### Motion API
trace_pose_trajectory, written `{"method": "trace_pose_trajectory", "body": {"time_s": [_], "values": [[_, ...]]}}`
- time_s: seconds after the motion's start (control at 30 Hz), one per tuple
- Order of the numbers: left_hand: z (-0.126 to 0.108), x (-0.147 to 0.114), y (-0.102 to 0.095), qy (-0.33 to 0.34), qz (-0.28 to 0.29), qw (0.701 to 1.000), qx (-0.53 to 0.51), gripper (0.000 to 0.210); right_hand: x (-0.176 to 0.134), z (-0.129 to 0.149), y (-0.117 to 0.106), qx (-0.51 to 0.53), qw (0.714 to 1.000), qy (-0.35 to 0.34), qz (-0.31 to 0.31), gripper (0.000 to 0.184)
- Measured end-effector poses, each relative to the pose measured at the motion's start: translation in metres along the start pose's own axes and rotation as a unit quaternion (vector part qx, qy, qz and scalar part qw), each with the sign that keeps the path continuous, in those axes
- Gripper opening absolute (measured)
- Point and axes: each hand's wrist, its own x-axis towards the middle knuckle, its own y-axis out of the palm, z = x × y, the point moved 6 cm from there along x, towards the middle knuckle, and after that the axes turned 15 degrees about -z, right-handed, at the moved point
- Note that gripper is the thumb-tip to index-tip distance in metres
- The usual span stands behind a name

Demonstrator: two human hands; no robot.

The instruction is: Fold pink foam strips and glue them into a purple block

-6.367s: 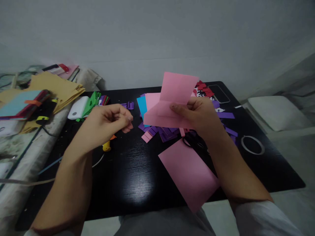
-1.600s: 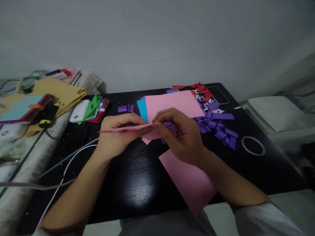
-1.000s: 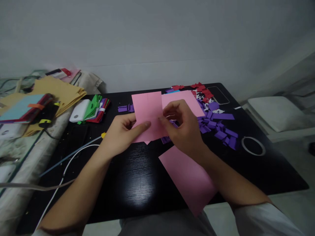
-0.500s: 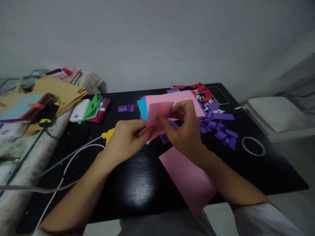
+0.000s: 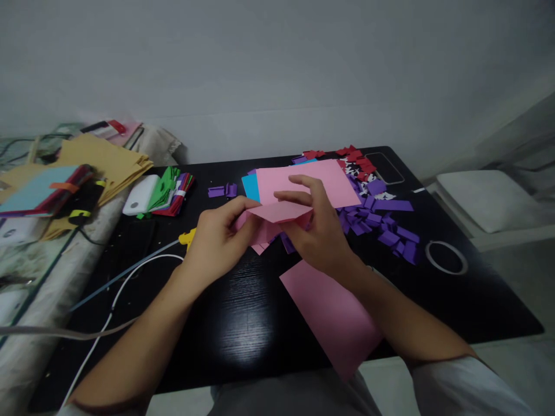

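A folded piece of pink paper [image 5: 281,211] is held above the black table between my hands, its upper layer tilted nearly flat and a fold gaping toward me. My left hand [image 5: 223,234] pinches its left end between thumb and fingers. At the right end, my right hand [image 5: 319,231] has its thumb against the underside, with the index and middle fingers stretched out over the top. Just beyond lies a pink sheet [image 5: 321,176] on a blue sheet [image 5: 250,187]. Closer to me, another pink sheet [image 5: 332,312] overhangs the table's front edge, partly under my right forearm.
Purple paper pieces [image 5: 396,234] are heaped right, with red scraps [image 5: 358,159] behind. A clear ring [image 5: 446,257] lies at far right. Left are a yellow glue gun [image 5: 187,237], a white cable [image 5: 119,292], bundled green paper [image 5: 165,189] and brown envelopes [image 5: 102,164].
The held pink paper has tipped from upright to nearly flat, its fold now gaping. My right fingers have gone from a close pinch to stretched out. My left hand has barely shifted.
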Motion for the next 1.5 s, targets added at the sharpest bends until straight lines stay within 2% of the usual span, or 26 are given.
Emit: {"method": "trace_pose_trajectory", "body": {"time_s": [0.1, 0.2, 0.37, 0.47, 0.6, 0.73, 0.9, 0.97, 1.07, 1.23, 1.33, 1.4, 1.5], "values": [[0.005, 0.0, 0.0, -0.022, -0.016, 0.999, -0.025, 0.02, 0.0, -0.003, -0.001, 0.016, 1.0, 0.027, 0.004, 0.053], [0.009, 0.001, 0.0, -0.032, -0.057, 0.995, -0.075, 0.021, 0.002, -0.004, -0.002, 0.042, 0.998, 0.051, 0.001, 0.048], [0.01, 0.002, -0.004, -0.023, -0.114, 0.988, -0.106, 0.032, 0.01, -0.002, -0.009, 0.074, 0.996, 0.032, -0.03, 0.041], [0.004, 0.002, -0.004, -0.012, -0.106, 0.989, -0.105, 0.029, 0.015, 0.001, -0.014, 0.066, 0.997, 0.011, -0.05, 0.033], [-0.007, 0.002, -0.009, 0.042, -0.106, 0.984, -0.139, 0.024, 0.019, 0.01, -0.026, 0.032, 0.993, -0.04, -0.104, 0.017], [-0.012, 0.0, -0.013, 0.094, -0.091, 0.988, -0.078, 0.003, 0.021, 0.014, -0.032, 0.007, 0.992, -0.039, -0.12, 0.018], [-0.015, -0.002, -0.011, 0.147, -0.047, 0.987, -0.036, 0.026, 0.018, 0.018, -0.035, 0.011, 0.99, -0.032, -0.138, 0.026], [-0.015, -0.002, -0.007, 0.145, -0.016, 0.989, -0.035, 0.029, 0.017, 0.02, -0.034, 0.026, 0.992, -0.024, -0.125, 0.024], [-0.013, 0.002, -0.004, 0.115, -0.002, 0.993, -0.042, 0.025, 0.016, 0.021, -0.027, 0.074, 0.995, 0.01, -0.065, 0.023], [-0.003, 0.007, -0.009, 0.019, -0.052, 0.992, -0.111, 0.026, 0.024, 0.008, -0.022, 0.12, 0.991, 0.046, -0.023, 0.036], [0.005, 0.008, -0.011, -0.031, -0.071, 0.989, -0.129, 0.03, 0.022, -0.004, -0.008, 0.101, 0.99, 0.077, 0.066, 0.042], [0.008, 0.009, -0.011, -0.038, -0.071, 0.988, -0.13, 0.031, 0.017, -0.009, 0.001, 0.101, 0.983, 0.103, 0.116, 0.037], [0.007, 0.01, -0.011, -0.006, -0.08, 0.99, -0.115, 0.024, 0.012, -0.009, 0.006, 0.117, 0.977, 0.122, 0.128, 0.031]]}}
